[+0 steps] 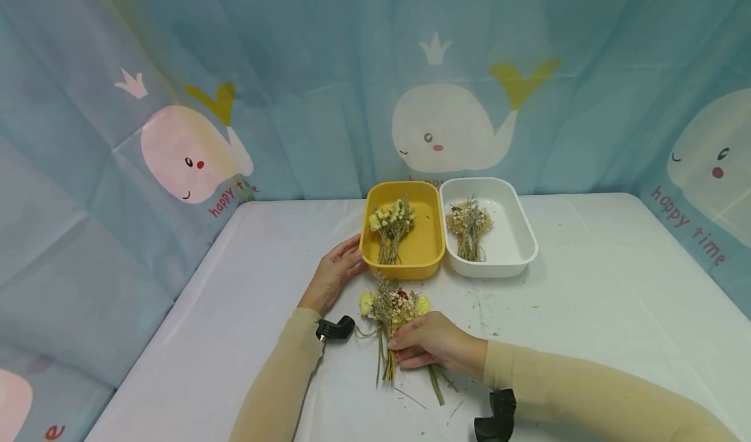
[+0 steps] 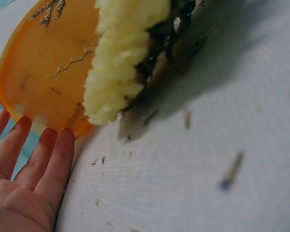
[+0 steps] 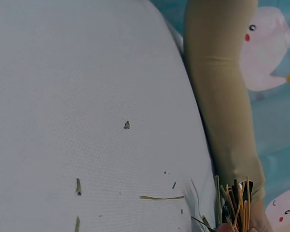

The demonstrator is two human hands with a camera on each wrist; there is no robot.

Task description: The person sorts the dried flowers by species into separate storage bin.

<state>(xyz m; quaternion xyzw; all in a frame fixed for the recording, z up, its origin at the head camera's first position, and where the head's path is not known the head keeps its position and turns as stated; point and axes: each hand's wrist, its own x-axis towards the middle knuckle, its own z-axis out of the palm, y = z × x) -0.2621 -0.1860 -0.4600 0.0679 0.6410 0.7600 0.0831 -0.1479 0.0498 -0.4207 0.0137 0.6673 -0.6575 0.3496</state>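
Observation:
My right hand (image 1: pixel 437 341) grips a bunch of dried flowers (image 1: pixel 388 315) by its stems, low over the table. Pale yellow heads, small cream blossoms and a dark red one top the bunch. At the outer left side of a yellow box (image 1: pixel 427 233), my left hand (image 1: pixel 334 276) rests its fingers against the wall. Those fingers look straight in the left wrist view, touching the orange-looking box wall (image 2: pixel 43 92) beside a yellow flower head (image 2: pixel 116 63). Only the cut stem ends (image 3: pixel 239 205) of the bunch show in the right wrist view.
Inside the yellow box lies a yellow dried bunch (image 1: pixel 390 223). A white box (image 1: pixel 510 227) beside it holds a cream dried bunch (image 1: pixel 469 227). Loose stems (image 1: pixel 435 384) and plant crumbs lie on the white table (image 1: pixel 587 285). A whale-print curtain (image 1: pixel 328 103) stands behind.

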